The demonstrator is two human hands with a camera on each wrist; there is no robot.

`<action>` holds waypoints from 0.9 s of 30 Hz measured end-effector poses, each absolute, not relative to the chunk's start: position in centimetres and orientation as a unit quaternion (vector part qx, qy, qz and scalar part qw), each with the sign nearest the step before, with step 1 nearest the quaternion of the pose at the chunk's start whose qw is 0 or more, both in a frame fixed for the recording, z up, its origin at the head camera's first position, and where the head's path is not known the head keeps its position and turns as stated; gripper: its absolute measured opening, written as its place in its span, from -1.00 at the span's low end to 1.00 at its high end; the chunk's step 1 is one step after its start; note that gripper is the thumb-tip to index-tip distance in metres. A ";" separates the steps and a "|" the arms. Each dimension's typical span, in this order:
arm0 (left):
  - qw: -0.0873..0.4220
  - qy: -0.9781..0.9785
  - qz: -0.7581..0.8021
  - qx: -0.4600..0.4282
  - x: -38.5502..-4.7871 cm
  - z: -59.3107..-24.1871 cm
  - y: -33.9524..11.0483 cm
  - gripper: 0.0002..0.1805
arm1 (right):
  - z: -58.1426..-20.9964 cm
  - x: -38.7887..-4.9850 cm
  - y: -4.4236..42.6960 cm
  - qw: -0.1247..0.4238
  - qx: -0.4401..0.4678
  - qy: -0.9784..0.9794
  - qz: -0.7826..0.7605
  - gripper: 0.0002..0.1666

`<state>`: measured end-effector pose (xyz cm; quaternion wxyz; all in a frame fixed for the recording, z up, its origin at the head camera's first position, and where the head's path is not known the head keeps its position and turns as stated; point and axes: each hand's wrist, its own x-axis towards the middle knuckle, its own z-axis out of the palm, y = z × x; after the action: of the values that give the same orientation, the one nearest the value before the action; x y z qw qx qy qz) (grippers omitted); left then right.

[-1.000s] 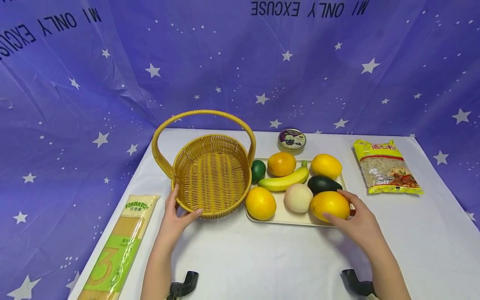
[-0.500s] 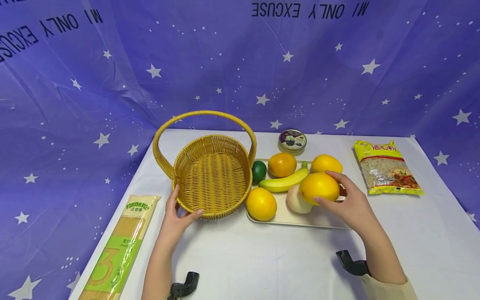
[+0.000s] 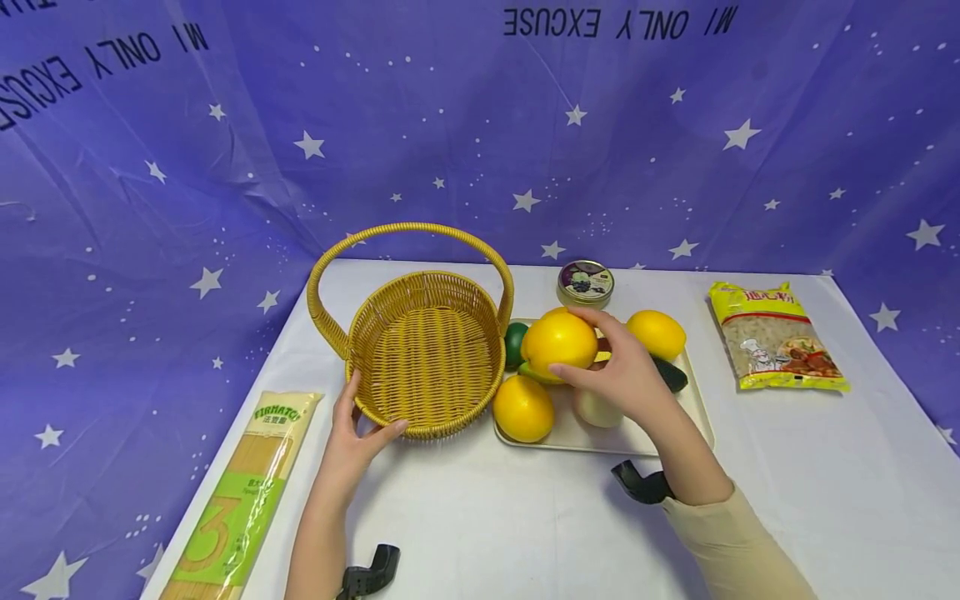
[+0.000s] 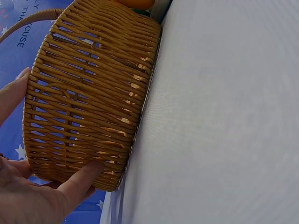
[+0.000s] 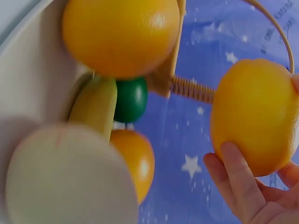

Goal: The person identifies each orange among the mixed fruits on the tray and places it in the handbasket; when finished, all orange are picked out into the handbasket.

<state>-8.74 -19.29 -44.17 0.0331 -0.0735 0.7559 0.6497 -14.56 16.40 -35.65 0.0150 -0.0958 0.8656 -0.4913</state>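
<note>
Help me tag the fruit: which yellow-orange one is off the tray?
The yellow-orange fruit held up in the right hand; the other three, front-left, back-right and mostly hidden behind it, rest on the tray.

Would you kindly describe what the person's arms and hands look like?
The left hand and right hand are ungloved. A black bent mount sits at the left wrist, a similar mount at the right wrist. A plain beige sleeve shows on the right arm.
</note>
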 end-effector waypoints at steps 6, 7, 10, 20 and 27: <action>0.033 0.755 0.651 -0.071 -8.7 -44.1 -19.4 0.16 | -35.7 -15.2 12.9 0.053 -0.119 0.842 -0.523 -0.06; 0.033 0.755 0.651 -0.070 -8.7 -44.1 -19.4 0.16 | -35.8 -15.2 12.3 0.061 -0.119 0.838 -0.530 -0.06; 0.031 0.755 0.652 -0.066 -8.7 -44.1 -19.4 0.16 | -36.1 -15.4 10.4 0.067 -0.137 0.832 -0.533 -0.06; 0.027 0.757 0.649 -0.066 -8.7 -44.1 -19.3 0.15 | -37.8 -16.1 5.2 0.062 -0.209 0.834 -0.507 -0.08; 0.024 0.755 0.653 -0.057 -8.6 -44.2 -19.2 0.15 | -39.0 -16.5 2.2 0.081 -0.221 0.831 -0.503 -0.07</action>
<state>-8.63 -19.23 -44.17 0.0237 -0.0575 0.7549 0.6529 -16.54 2.19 -39.01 0.0815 -0.2211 0.8314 -0.5032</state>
